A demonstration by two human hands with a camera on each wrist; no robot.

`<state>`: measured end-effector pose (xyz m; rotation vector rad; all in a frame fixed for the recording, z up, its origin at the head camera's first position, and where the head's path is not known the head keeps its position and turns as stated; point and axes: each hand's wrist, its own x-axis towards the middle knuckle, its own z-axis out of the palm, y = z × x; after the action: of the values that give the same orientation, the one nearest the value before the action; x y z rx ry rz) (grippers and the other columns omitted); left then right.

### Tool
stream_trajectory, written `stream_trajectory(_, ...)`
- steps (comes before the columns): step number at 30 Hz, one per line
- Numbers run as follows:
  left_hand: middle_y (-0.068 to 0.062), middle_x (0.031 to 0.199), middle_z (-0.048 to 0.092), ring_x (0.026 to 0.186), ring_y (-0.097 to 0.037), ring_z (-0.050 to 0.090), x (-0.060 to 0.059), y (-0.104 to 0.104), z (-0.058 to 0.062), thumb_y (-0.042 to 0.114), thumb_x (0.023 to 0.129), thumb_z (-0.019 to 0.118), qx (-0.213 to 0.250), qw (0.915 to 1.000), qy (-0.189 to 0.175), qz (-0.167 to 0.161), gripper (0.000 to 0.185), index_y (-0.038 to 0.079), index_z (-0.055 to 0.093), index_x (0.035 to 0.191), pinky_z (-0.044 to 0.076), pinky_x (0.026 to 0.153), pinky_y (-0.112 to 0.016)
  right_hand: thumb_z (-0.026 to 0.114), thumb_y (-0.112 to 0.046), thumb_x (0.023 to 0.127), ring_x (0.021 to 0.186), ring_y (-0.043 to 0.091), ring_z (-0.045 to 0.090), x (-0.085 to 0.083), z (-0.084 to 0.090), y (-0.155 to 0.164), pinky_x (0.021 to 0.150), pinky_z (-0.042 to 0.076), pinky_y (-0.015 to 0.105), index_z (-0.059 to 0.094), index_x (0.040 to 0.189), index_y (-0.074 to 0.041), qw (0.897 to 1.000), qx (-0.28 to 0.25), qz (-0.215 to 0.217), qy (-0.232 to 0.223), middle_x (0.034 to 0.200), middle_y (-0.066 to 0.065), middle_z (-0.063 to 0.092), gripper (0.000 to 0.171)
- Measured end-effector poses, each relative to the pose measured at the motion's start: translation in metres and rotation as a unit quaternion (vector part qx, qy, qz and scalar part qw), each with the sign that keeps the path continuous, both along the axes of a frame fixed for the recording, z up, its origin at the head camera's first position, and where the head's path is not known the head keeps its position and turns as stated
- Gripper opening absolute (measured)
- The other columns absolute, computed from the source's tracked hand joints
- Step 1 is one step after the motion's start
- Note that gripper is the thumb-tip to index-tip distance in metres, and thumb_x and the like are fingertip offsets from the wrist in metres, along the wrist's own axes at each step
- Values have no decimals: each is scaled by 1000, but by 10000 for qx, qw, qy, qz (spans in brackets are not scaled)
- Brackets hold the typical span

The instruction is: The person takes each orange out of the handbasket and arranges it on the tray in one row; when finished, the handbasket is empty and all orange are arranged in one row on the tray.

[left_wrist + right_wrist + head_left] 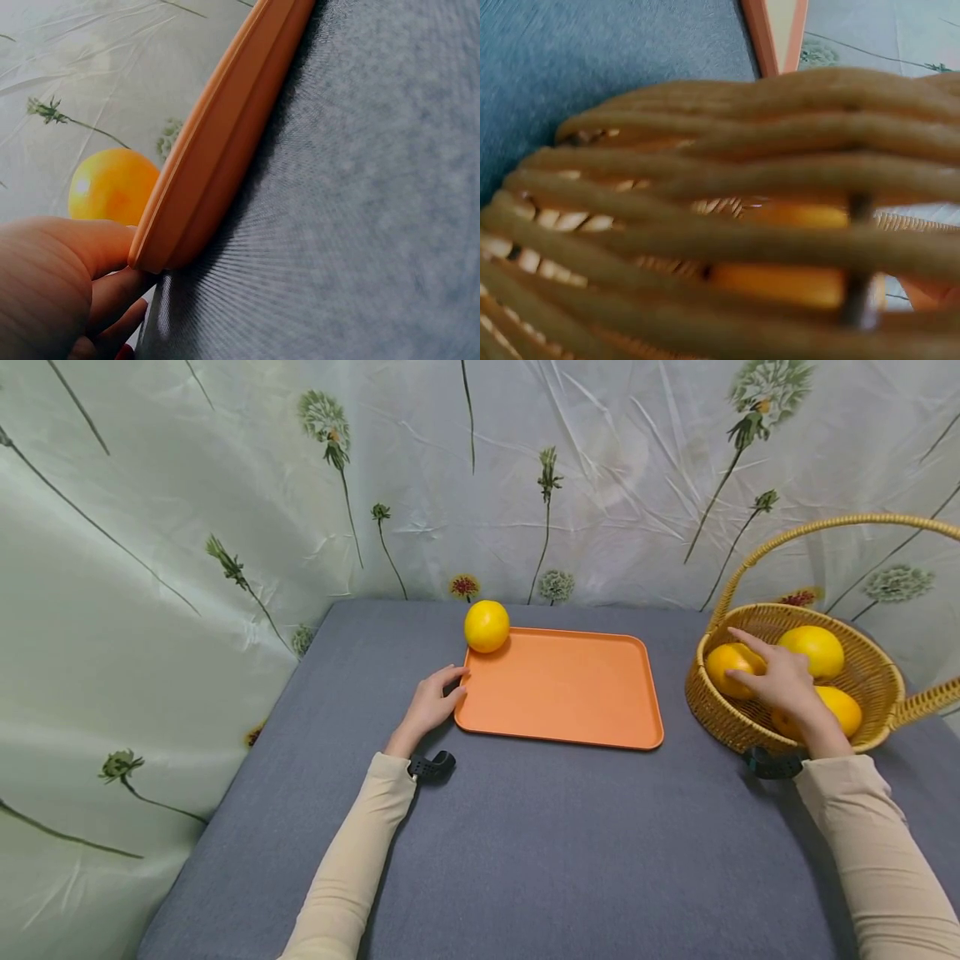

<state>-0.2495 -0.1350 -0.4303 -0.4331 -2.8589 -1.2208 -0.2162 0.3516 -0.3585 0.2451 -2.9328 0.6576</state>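
Observation:
In the head view, my left hand holds the left rim of an orange tray, which lies flat on the table. The left wrist view shows the thumb and fingers at the tray's edge. A round yellow orange sits at the tray's far left corner. On the right, my right hand reaches into a wicker basket, thumb and index finger spread over an orange. In the right wrist view, the basket's weave hides that hand's grip.
Another yellow fruit and an orange share the basket. Its tall arched handle rises over the hand. Grey cloth covers the table, and a flower-printed curtain hangs behind it.

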Motion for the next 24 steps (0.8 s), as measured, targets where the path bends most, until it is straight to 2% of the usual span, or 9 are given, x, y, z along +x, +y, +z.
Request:
stream_trajectory(2, -16, 141, 49, 140, -30, 35, 0, 0, 0, 15, 93, 54, 16, 10000, 20, -5, 41, 5, 52, 133, 28, 116, -46, 57, -17, 92, 83, 36, 43, 0, -1, 1, 68, 28, 41, 41, 140, -3, 9998, 34, 147, 86, 111, 38, 52, 53)
stream_trajectory(3, -16, 141, 50, 140, -30, 35, 0, 0, 0, 15, 92, 54, 26, 10000, 30, -12, 41, 5, 53, 132, 28, 116, -46, 57, -16, 92, 84, 36, 44, 0, -1, 1, 71, 30, 42, 44, 137, -1, 9997, 16, 220, 91, 110, 38, 53, 49)
stream_trajectory(7, -16, 140, 50, 140, -30, 35, 0, 0, 0, 15, 92, 54, 42, 10000, 29, -13, 41, 4, 53, 132, 28, 116, -46, 59, -16, 90, 102, 47, 46, 0, -1, 2, 81, 35, 53, 51, 131, 2, 9992, 37, 386, 9, 123, 39, 48, 45)
stream_trajectory(9, -16, 141, 49, 140, -30, 35, 0, 0, 0, 15, 93, 53, 33, 10000, 9, -13, 42, 4, 52, 133, 28, 116, -47, 63, -16, 87, 107, 51, 44, 0, 0, 2, 84, 34, 58, 50, 132, 2, 9987, 132, 477, -71, 124, 40, 48, 50)
stream_trajectory(14, -16, 141, 49, 140, -30, 34, 0, 0, 0, 16, 93, 53, 48, 10000, -42, -8, 41, 5, 52, 133, 27, 117, -46, 70, -14, 78, 107, 52, 44, 2, 5, 3, 83, 36, 59, 43, 138, 1, 9964, 405, 648, -356, 125, 39, 47, 67)
stream_trajectory(19, -16, 141, 49, 140, -30, 34, 1, -1, 0, 16, 93, 53, 99, 9999, -13, -36, 40, 5, 53, 132, 27, 117, -46, 70, -17, 79, 109, 52, 43, 4, 4, 3, 86, 36, 61, 43, 138, 0, 9974, 363, 484, -399, 128, 38, 45, 66)
stream_trajectory(24, -17, 142, 48, 140, -31, 34, 1, -2, -1, 15, 93, 54, 68, 10000, 5, -42, 41, 6, 52, 133, 28, 116, -47, 70, -25, 80, 104, 52, 45, 4, 2, 1, 81, 37, 60, 46, 135, -2, 9992, 287, 125, -266, 126, 37, 47, 64)
